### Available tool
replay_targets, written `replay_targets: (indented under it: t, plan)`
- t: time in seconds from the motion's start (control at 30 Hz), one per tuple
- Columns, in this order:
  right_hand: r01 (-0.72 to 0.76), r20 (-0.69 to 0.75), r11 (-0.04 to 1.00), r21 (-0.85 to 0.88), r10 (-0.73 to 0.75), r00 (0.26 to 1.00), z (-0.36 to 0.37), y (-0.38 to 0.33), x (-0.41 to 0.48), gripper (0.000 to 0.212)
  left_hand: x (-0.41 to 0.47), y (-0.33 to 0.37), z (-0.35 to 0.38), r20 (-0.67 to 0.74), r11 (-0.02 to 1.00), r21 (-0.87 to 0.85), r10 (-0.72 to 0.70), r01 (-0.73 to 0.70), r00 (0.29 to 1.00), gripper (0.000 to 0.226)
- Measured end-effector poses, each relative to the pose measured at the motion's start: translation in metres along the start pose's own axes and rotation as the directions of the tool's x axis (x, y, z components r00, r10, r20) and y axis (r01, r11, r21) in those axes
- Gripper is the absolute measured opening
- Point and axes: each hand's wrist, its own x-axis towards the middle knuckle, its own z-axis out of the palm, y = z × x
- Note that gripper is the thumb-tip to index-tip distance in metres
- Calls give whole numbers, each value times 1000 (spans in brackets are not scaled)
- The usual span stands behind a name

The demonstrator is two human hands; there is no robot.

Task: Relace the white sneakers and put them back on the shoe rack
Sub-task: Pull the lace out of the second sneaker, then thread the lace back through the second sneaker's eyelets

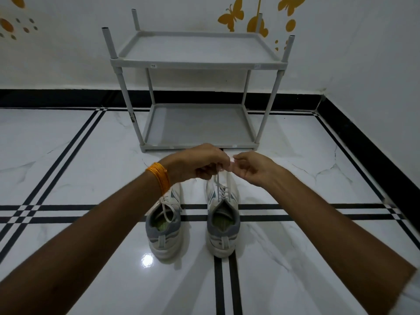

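Note:
Two white and grey sneakers stand side by side on the tiled floor, heels toward me. The left sneaker (164,226) has a loose lace end hanging into its opening. The right sneaker (223,220) has its white lace (218,186) pulled up taut from the eyelets. My left hand (200,163), with an orange thread band on the wrist, pinches one lace end above the right sneaker. My right hand (252,168) pinches the other end, close beside the left hand. The grey two-shelf shoe rack (195,62) stands against the wall behind, with nothing on either shelf.
The floor is glossy white marble tile with black stripes (223,285). A black skirting (363,137) runs along the wall behind the rack and along the right wall. Yellow butterfly stickers (231,15) decorate the white wall.

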Motion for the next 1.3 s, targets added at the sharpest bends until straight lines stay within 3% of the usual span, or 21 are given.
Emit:
replay_targets:
  t: [0.07, 0.13, 0.17, 0.2, 0.27, 0.37, 0.47, 0.6, 0.73, 0.8, 0.87, 0.97, 1.03, 1.1, 1.17, 1.2, 1.23, 1.3]
  plan:
    - [135, -85, 911, -391, -181, 980, 2, 5, -6, 28, 0, -1, -2, 39, 985, -150, -76, 81, 996, 34]
    - [334, -69, 643, -689, -517, 853, 7, 7, -16, 33, 2, -1, -2, -16, 953, -293, -88, 80, 996, 35]
    - [421, -18, 582, -695, -600, 800, 12, 5, -25, 34, 3, -1, -2, -52, 940, -335, -94, 71, 994, 38]
    - [494, 51, 587, -641, -610, 791, 16, 1, -34, 36, 4, 0, -3, -84, 928, -367, -104, 66, 991, 40]
    - [532, 191, 594, -604, -540, 820, 22, -8, -50, 42, 5, 2, -4, -142, 914, -403, -117, 50, 983, 45]
    - [481, 293, 453, -750, -424, 857, 20, -15, -56, 32, 5, 1, -3, -197, 935, -355, -97, 21, 976, 43]
    - [464, 272, 528, -711, -402, 874, 15, -17, -50, 24, 3, -1, 1, -268, 964, -264, -61, -12, 962, 35]
    - [437, 154, 545, -716, -487, 860, -7, -24, -36, 18, 2, -14, -3, -453, 999, 34, 44, -32, 890, 24]
    - [254, -17, 304, -918, -671, 741, -64, -25, -1, 11, 1, -45, -24, -568, 969, 241, 88, 63, 818, 5]
    - [118, -81, 239, -964, -684, 725, -96, -12, 15, 11, -3, -69, -37, -652, 875, 438, 151, 207, 743, 13]
    - [8, -127, 196, -981, -669, 733, -123, 8, 25, 10, -9, -96, -49, -682, 790, 515, 142, 332, 718, 15]
    - [-119, -168, 119, -986, -624, 763, -153, 41, 36, 31, -15, -136, -51, -676, 675, 582, 92, 453, 732, 13]
    - [-194, -188, 51, -980, -565, 804, -157, 55, 37, 30, -18, -148, -42, -648, 567, 657, 88, 497, 757, 17]
    - [-295, -209, -93, -951, -510, 834, -152, 61, 34, 23, -16, -144, -29, -613, 428, 740, 114, 519, 781, 24]
    - [-306, -154, -225, -925, -514, 844, -135, 59, 30, 45, -8, -128, -17, -589, 334, 792, 202, 511, 782, 26]
    - [-236, -92, -218, -947, -519, 850, -124, 58, 29, 48, -1, -121, -10, -567, 330, 813, 261, 480, 781, 25]
    - [-112, -23, -148, -983, -505, 863, -110, 56, 28, 45, 6, -113, -2, -528, 347, 836, 302, 425, 793, 26]
    - [129, 57, 164, -978, -388, 920, -77, 58, 21, 29, 20, -105, 16, -419, 477, 845, 306, 243, 855, 31]
